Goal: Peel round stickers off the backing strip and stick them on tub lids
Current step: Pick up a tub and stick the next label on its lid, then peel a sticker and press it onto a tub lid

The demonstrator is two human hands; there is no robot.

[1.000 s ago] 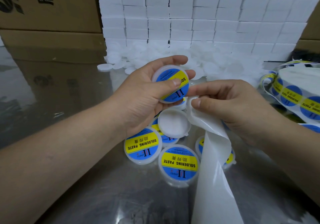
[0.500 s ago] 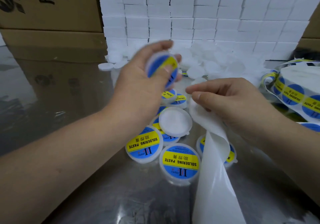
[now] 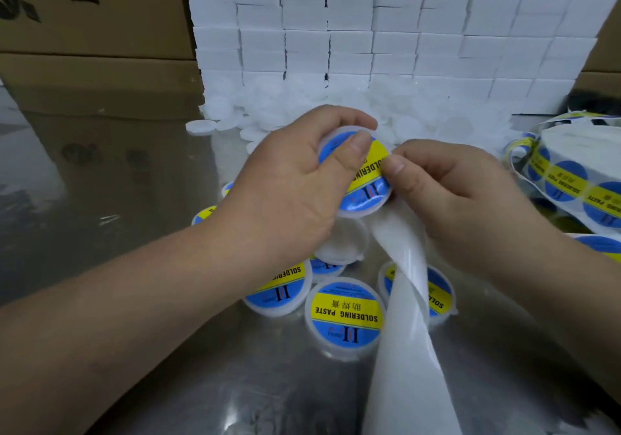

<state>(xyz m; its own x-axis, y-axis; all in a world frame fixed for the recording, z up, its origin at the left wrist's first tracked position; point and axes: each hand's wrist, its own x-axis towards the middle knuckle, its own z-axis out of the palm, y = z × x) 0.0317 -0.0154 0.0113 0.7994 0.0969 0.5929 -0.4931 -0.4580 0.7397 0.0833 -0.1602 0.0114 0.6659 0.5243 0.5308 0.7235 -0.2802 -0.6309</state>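
Observation:
My left hand (image 3: 292, 196) grips a white tub lid (image 3: 361, 207) by its rim, thumb pressed on its face. A round blue and yellow "SOLDERING PASTE" sticker (image 3: 366, 179) covers the lid's top. My right hand (image 3: 467, 199) pinches the white backing strip (image 3: 403, 303), and its fingertips touch the sticker's right edge. From that hand the strip curls down toward the bottom edge of the view. A plain white lid (image 3: 342, 244) lies on the table under my left hand.
Several stickered lids (image 3: 346, 317) lie on the shiny metal table (image 3: 151, 266). A sticker roll (image 3: 568, 182) sits at the right. A heap of plain white lids (image 3: 302, 105) fronts a wall of white boxes (image 3: 369, 31). Cardboard cartons (image 3: 94, 37) stand at the left.
My left hand swung the stickered lid up and left, then brought it back down against my right fingertips. My right hand kept hold of the strip and rose slightly.

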